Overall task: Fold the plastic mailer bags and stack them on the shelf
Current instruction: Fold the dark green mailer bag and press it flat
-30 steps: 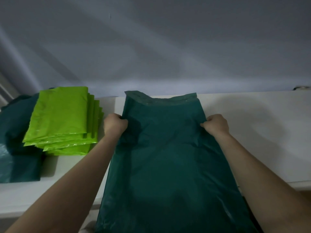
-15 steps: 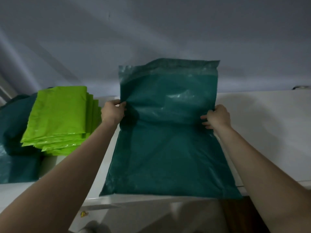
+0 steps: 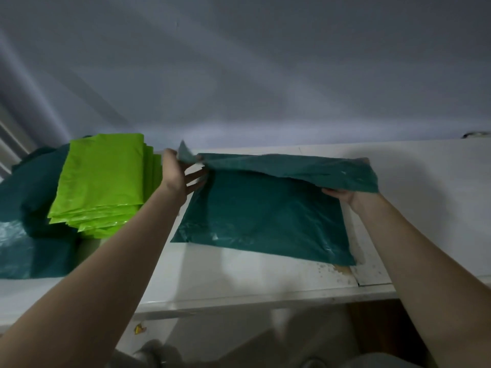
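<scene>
A dark green mailer bag (image 3: 260, 216) lies on the white shelf (image 3: 425, 181), its lower half flat and its top half bent over toward me in mid-air. My left hand (image 3: 176, 173) pinches the top left corner of the folded flap. My right hand (image 3: 345, 195) is under the flap's right side, holding it, mostly hidden by the plastic. A stack of folded lime green mailer bags (image 3: 103, 179) sits on the shelf left of my left hand.
Dark green bags (image 3: 29, 229) lie under and left of the lime stack. A grey wall rises behind the shelf. The shelf's front edge (image 3: 239, 301) shows chipped paint near the bag's lower right corner. A small object sits at the far right back.
The bag's top half, held upright before, has come down toward me into a fold. The bag's lower edge now rests fully on the shelf instead of hanging over the front.
</scene>
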{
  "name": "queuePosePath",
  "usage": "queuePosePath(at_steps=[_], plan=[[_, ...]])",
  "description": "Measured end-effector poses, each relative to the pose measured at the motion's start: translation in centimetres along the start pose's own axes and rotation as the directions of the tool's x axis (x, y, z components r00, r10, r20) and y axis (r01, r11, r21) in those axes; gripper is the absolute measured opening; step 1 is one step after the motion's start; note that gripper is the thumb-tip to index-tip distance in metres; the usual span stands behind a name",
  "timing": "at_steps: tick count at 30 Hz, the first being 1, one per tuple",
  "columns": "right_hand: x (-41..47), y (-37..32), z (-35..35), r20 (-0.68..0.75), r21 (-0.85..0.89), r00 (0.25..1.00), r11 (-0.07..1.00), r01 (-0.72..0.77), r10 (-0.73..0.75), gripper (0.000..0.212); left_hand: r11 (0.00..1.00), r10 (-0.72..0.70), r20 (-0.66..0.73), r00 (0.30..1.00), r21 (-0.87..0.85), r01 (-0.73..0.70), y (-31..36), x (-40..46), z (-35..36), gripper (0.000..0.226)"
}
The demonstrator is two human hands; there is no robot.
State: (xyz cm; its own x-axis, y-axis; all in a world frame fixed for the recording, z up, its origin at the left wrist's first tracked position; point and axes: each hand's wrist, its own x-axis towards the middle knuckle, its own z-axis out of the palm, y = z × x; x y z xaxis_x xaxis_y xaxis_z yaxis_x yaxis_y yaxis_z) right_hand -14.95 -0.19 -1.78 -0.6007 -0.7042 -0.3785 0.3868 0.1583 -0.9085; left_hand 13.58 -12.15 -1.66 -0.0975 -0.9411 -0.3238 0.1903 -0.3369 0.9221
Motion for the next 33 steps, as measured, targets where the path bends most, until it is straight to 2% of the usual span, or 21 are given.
queuePosePath(at_steps=[2, 4, 6, 8, 10, 12, 14, 20, 24, 26, 27, 29, 30, 33], plan=[[-0.8, -0.5, -0.4, 0.000, 0.128, 0.997, 0.988, -0.082, 0.083, 0.048, 0.994, -0.090, -0.026, 0.996, 0.058, 0.091, 0.1, -0.1, -0.1, 0.072], [-1.5, -0.8, -1.0, 0.025, 0.113, 0.996, 0.990, -0.084, 0.081, 0.058, 0.982, -0.123, -0.024, 0.992, 0.141, 0.125, 0.1, -0.5, 0.0, 0.073], [-2.0, -0.6, -1.9, 0.055, -0.056, 0.996, 0.996, -0.070, 0.073, 0.057, 0.956, -0.078, -0.014, 0.997, 0.284, 0.079, 0.0, -1.1, -0.3, 0.054], [-2.7, -0.6, -2.6, 0.089, -0.222, 0.993, 0.973, -0.061, 0.083, 0.044, 0.896, 0.008, -0.028, 1.000, 0.443, 0.005, -0.2, -1.2, -0.7, 0.032], [-3.2, -0.4, -3.0, 0.151, -0.352, 0.983, 0.935, -0.042, 0.101, 0.032, 0.789, 0.069, -0.024, 0.997, 0.613, -0.040, -0.4, -1.4, -1.1, 0.030], [-3.9, 0.0, -3.2, 0.229, -0.466, 0.966, 0.885, -0.002, 0.123, 0.030, 0.715, 0.103, 0.006, 0.995, 0.695, -0.078, -0.6, -2.0, -1.1, 0.030], [-4.6, 0.4, -3.3, 0.275, -0.491, 0.953, 0.871, 0.024, 0.128, 0.025, 0.666, 0.130, 0.050, 0.990, 0.736, -0.124, -0.8, -2.6, -1.0, 0.029], [-6.6, 1.4, -3.7, 0.262, -0.537, 0.957, 0.842, 0.039, 0.123, 0.019, 0.529, 0.167, 0.130, 0.977, 0.825, -0.200, -1.8, -3.7, -2.0, 0.042], [-7.8, 1.9, -3.5, 0.231, -0.531, 0.972, 0.843, 0.085, 0.047, 0.029, 0.445, 0.177, 0.160, 0.971, 0.867, -0.224, -2.4, -4.1, -2.7, 0.045], [-7.8, 2.4, -3.5, 0.221, -0.570, 0.975, 0.812, 0.124, 0.006, 0.024, 0.388, 0.192, 0.173, 0.966, 0.891, -0.236, -2.5, -4.2, -2.8, 0.046], [-7.6, 2.7, -3.5, 0.208, -0.609, 0.978, 0.781, 0.137, -0.009, 0.028, 0.352, 0.201, 0.182, 0.962, 0.904, -0.245, -2.6, -4.3, -2.8, 0.046], [-7.4, 3.1, -3.4, 0.182, -0.687, 0.982, 0.710, 0.157, -0.041, 0.054, 0.276, 0.218, 0.207, 0.954, 0.924, -0.264, -2.7, -4.5, -2.8, 0.046], [-7.4, 3.2, -3.4, 0.173, -0.713, 0.983, 0.680, 0.168, -0.062, 0.060, 0.245, 0.225, 0.222, 0.949, 0.930, -0.275, -2.7, -4.5, -2.9, 0.046], [-7.3, 3.7, -3.1, 0.183, -0.747, 0.976, 0.630, 0.214, -0.115, 0.063, 0.191, 0.230, 0.253, 0.940, 0.935, -0.298, -2.9, -4.8, -3.0, 0.047]])
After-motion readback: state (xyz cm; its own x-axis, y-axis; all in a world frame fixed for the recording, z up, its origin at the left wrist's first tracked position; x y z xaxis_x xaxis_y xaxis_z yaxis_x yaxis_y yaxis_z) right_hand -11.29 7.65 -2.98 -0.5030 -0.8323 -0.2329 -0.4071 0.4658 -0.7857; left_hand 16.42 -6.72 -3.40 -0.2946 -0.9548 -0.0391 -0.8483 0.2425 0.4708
